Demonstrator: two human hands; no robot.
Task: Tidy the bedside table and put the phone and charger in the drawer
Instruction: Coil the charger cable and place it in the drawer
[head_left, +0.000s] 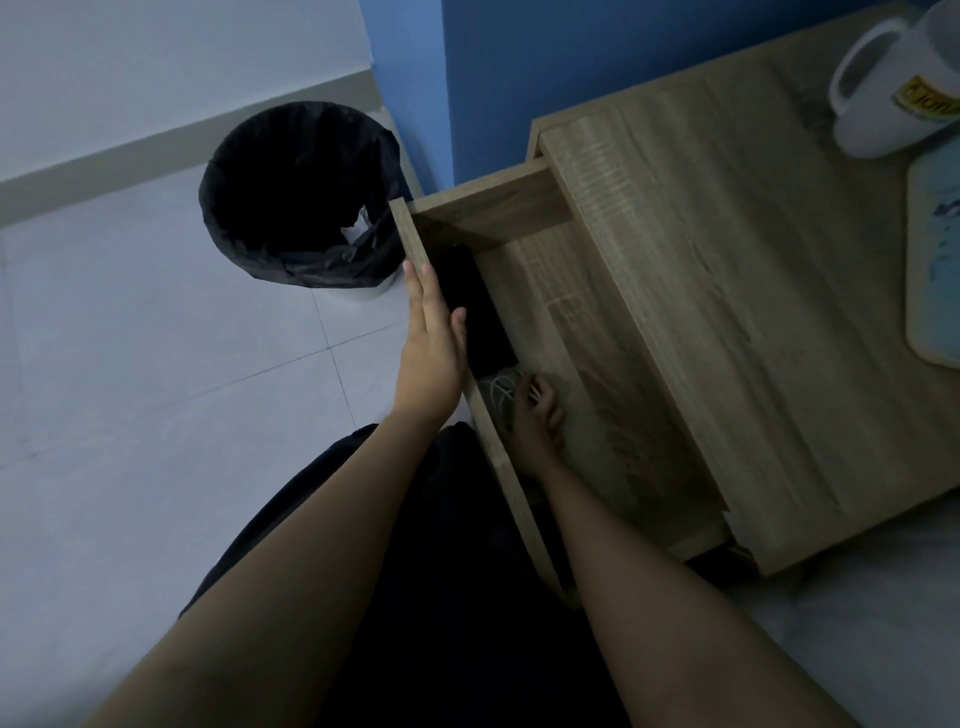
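The wooden bedside table (727, 260) has its drawer (571, 322) pulled out toward me. A dark phone (475, 317) lies flat inside the drawer along its front panel. Just below it sits the coiled white charger cable (496, 389). My right hand (535, 415) is down inside the drawer, fingers closed on the cable. My left hand (431, 343) rests flat and open against the outside of the drawer's front panel (415, 234), thumb over the top edge.
A bin lined with a black bag (301, 197) stands on the pale tiled floor left of the drawer, by the blue wall. A white mug (893, 88) and a light blue flat object (940, 260) sit on the tabletop at the right. Pale bedding lies at the bottom right.
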